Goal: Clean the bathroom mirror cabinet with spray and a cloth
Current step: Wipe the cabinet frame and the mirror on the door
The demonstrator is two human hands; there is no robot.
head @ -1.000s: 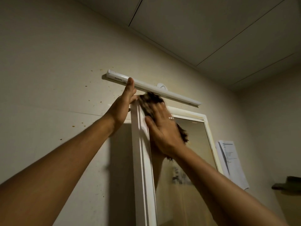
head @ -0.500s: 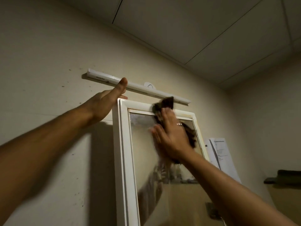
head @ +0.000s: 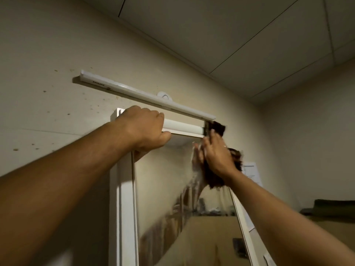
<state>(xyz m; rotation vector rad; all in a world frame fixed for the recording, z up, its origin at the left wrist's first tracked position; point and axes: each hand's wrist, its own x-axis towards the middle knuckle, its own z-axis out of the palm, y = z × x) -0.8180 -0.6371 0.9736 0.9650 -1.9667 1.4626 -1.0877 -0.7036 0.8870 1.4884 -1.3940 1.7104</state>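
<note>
Since the mirror cabinet (head: 123, 208) runs tall and nearly all its glass (head: 163, 185) lies below both hands, the left hand (head: 146, 129) is curled over the top edge steadying it, the right hand (head: 217, 158) presses flat-fingered on the dark cloth (head: 218, 128) at the top right corner, so I'd guess wiping heads downward.

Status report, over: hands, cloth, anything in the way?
Left hand grips cabinet door top edge. Right hand presses cloth flat on mirror, upper right corner. Light bar close above cloth.

A Philips light bar (head: 146, 96) crowds the top of the mirror cabinet (head: 124, 208) at 12 o'clock, leaving a narrow gap; the wall (head: 48, 112) is open at 9 o'clock, with a paper sheet (head: 251, 169) at 3 o'clock.
</note>
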